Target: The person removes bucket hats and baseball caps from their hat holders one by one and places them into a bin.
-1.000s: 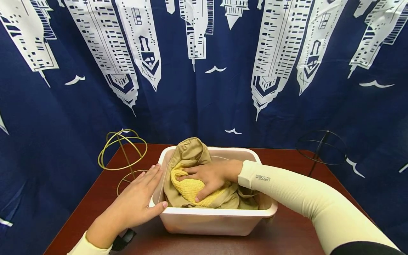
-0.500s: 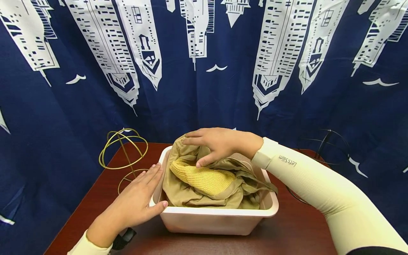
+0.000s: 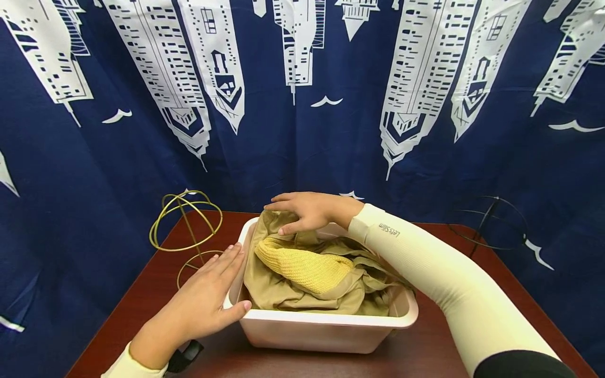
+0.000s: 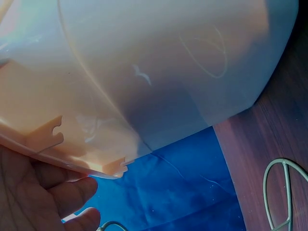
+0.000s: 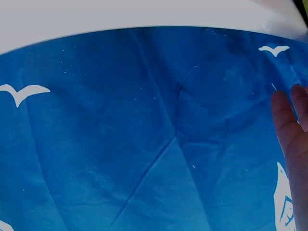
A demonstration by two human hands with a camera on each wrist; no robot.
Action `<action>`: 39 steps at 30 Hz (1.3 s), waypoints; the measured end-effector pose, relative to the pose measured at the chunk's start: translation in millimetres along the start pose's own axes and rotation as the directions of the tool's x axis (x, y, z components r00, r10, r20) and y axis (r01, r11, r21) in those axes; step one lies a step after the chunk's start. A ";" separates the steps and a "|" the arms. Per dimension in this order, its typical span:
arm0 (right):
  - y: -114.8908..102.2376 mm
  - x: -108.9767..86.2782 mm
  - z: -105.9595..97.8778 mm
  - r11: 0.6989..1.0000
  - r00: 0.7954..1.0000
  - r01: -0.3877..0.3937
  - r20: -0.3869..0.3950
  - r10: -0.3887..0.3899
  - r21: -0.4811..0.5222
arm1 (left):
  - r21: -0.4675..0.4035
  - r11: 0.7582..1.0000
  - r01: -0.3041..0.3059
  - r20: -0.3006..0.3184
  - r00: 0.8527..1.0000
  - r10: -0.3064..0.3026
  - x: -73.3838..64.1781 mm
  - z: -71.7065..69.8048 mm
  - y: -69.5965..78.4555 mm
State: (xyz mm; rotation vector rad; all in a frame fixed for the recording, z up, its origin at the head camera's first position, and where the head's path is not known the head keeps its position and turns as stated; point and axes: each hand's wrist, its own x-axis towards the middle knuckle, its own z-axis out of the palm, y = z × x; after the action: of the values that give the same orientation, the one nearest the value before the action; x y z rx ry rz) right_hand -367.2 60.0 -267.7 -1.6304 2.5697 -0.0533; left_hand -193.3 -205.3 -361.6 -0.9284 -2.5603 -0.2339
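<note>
A pale pink plastic bin (image 3: 326, 319) holds a crumpled khaki cloth (image 3: 262, 289) with a yellow knitted cloth (image 3: 307, 269) lying in its folds. My left hand (image 3: 203, 304) rests along the bin's left rim, thumb spread toward the front corner. From the left wrist view, the fingers of that hand (image 4: 48, 190) show against the rim, beside the bin wall (image 4: 154, 53). At the back left of the bin, my right hand (image 3: 309, 211) lies over the raised khaki fold, fingers extended. The right wrist view catches only part of those fingers (image 5: 291, 130).
A gold wire stand (image 3: 191, 239) is left of the bin, and a black wire stand (image 3: 481, 228) is at the back right. Everything stands on a reddish-brown table (image 3: 127, 299). Behind it hangs a blue curtain (image 3: 264, 157) with white building prints.
My right hand has lifted off the yellow cloth and moved back onto the khaki fold, then slightly left. My left hand has stayed on the rim.
</note>
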 end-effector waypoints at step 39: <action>-37.7 -22.5 95.9 0.957 0.966 0.193 0.214 -0.146 -0.218 | -0.032 0.999 0.026 0.047 0.999 -0.024 3.1 -2.9 1.1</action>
State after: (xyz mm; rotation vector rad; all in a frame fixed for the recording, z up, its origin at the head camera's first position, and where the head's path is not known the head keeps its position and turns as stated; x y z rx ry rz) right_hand -314.0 66.4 -358.6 -1.8298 2.3566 0.3974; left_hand -193.8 -203.5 -357.6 -0.9245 -2.6191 -0.2644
